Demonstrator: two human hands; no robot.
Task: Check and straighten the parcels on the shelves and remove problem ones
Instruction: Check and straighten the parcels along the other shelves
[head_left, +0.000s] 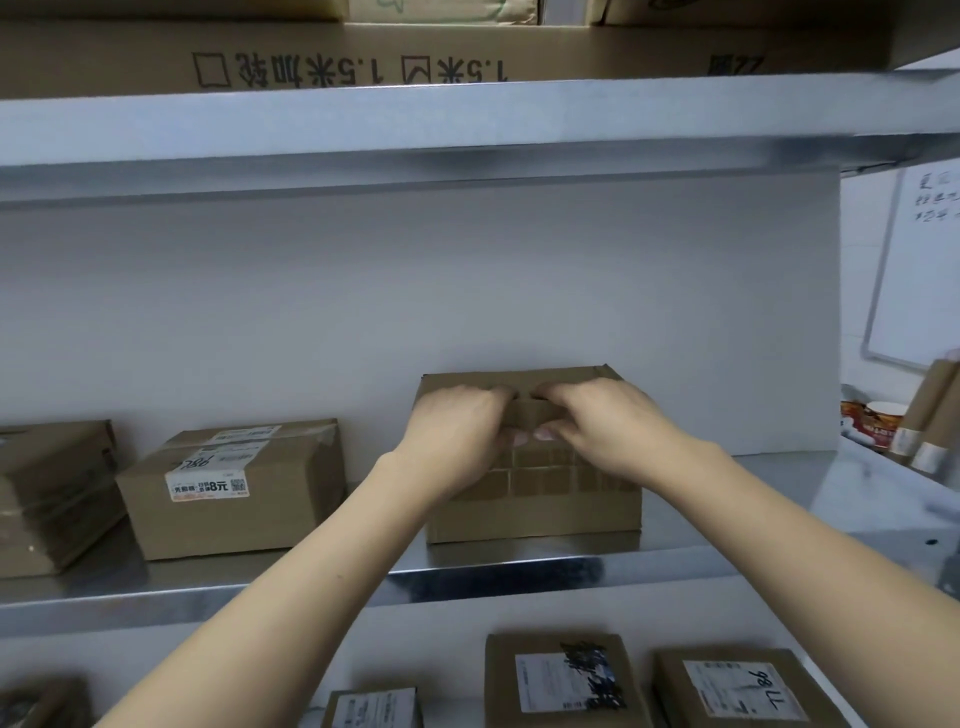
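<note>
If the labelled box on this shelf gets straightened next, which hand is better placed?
Left, probably. Both hands grip the top edge of the plain box, but the left hand lies nearer the labelled box to its left; the right hand would have to cross the left arm.

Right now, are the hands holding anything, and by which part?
The left hand and right hand grip the plain cardboard box at the middle of its top front edge, fingers on top, thumbs in front.

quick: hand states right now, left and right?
Left hand: gripping the top front edge of the cardboard box, thumb on its front.
Right hand: gripping the same edge, beside the left.
</note>
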